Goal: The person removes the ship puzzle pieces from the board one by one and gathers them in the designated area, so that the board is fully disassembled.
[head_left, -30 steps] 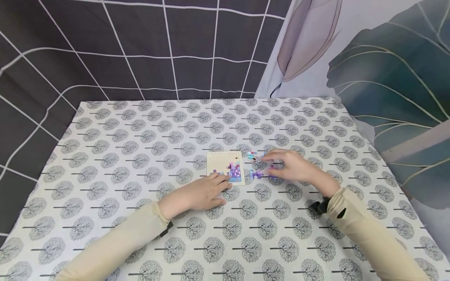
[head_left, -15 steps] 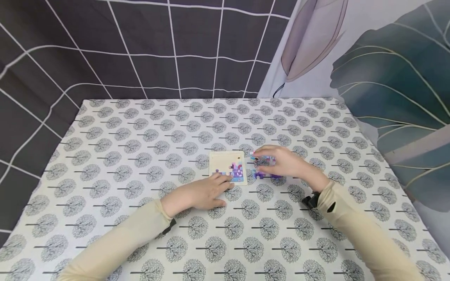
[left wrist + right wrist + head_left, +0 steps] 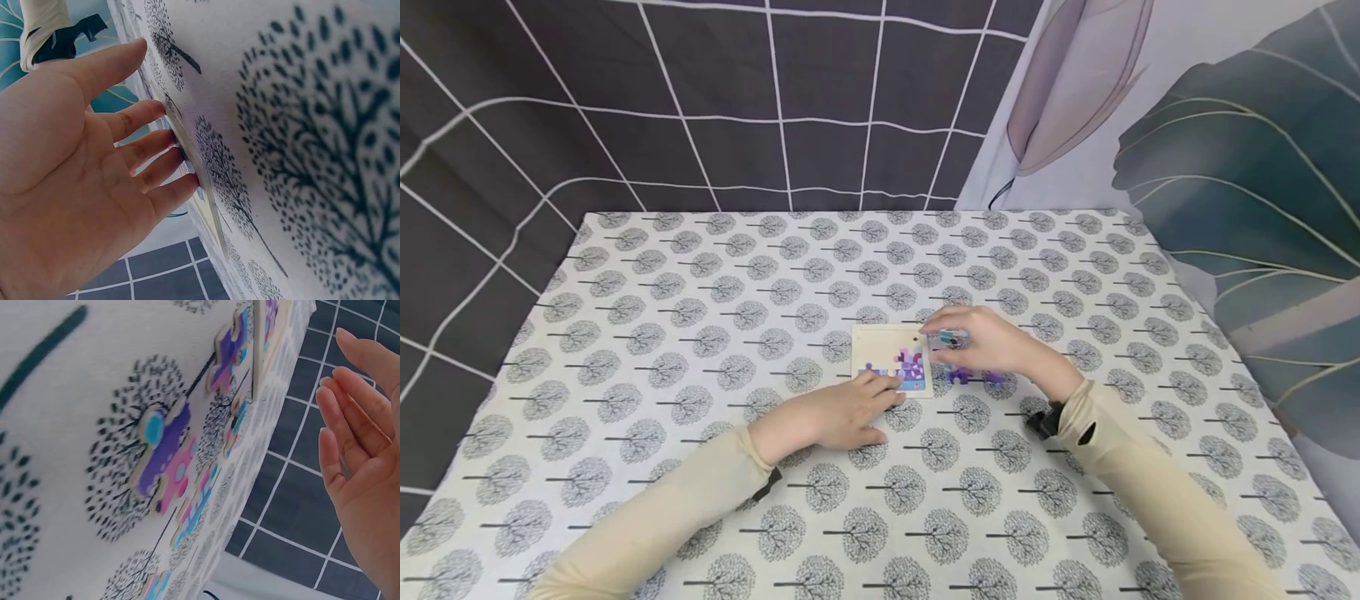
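A small cream puzzle tray [image 3: 874, 340] lies flat mid-table, with joined purple, pink and blue pieces [image 3: 912, 368] along its near and right side. My left hand [image 3: 842, 414] rests its fingertips on the tray's near edge, fingers nearly straight with the thumb apart, as the left wrist view confirms. Over the loose pieces just right of the tray hovers my right hand [image 3: 981, 339]. Its fingers [image 3: 350, 428] bend loosely with thumb apart, and no piece shows between them. A teal piece [image 3: 953, 338] shows through the gap between thumb and forefinger.
Several loose jigsaw pieces lie right of the tray, among them a purple-and-pink one [image 3: 165, 459], a purple one [image 3: 229, 350] and a striped one [image 3: 197, 503]. A tree-print cloth [image 3: 715, 492] covers the table. Behind hangs a dark grid curtain [image 3: 820, 108].
My right hand has moved left over the loose pieces, toward the tray's right edge. My left hand stays on the tray. The view has shifted slightly.
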Demonstrator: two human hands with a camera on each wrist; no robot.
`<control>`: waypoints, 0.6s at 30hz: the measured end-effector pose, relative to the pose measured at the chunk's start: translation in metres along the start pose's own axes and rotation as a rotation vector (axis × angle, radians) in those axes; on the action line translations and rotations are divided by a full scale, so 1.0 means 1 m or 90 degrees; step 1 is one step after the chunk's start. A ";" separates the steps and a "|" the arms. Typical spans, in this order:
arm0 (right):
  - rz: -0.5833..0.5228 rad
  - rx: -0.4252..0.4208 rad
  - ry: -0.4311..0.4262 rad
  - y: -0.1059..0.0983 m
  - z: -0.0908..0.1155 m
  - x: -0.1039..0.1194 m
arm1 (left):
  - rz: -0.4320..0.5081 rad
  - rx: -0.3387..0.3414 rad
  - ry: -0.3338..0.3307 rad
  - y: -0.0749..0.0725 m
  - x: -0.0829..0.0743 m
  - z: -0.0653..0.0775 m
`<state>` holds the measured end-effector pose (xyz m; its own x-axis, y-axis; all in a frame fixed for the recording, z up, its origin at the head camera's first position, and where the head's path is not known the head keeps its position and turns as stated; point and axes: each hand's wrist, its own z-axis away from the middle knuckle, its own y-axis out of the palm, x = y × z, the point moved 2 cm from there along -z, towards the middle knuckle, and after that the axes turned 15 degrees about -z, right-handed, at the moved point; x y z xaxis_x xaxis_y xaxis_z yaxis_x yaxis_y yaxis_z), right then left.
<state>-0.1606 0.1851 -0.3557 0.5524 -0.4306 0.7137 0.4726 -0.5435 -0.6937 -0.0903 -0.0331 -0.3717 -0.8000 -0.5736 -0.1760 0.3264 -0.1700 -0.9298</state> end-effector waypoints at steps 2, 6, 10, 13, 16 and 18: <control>0.000 -0.002 0.005 0.000 -0.003 0.001 | -0.002 0.000 0.000 0.001 0.000 0.000; 0.005 0.007 0.018 0.002 -0.008 0.002 | -0.005 -0.003 0.000 0.002 0.000 -0.001; 0.008 0.030 0.026 0.005 -0.013 0.000 | -0.013 -0.003 0.002 0.002 -0.001 -0.001; 0.013 0.056 0.020 0.008 -0.017 -0.003 | -0.019 0.001 -0.001 0.002 -0.001 -0.002; 0.012 0.086 0.021 0.012 -0.020 -0.005 | -0.024 0.002 -0.004 0.003 0.000 -0.002; 0.008 0.106 0.027 0.014 -0.022 -0.006 | -0.020 -0.002 -0.004 0.003 0.000 -0.002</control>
<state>-0.1718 0.1639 -0.3676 0.5310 -0.4693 0.7055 0.5743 -0.4128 -0.7069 -0.0900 -0.0324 -0.3753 -0.8068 -0.5731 -0.1439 0.2991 -0.1861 -0.9359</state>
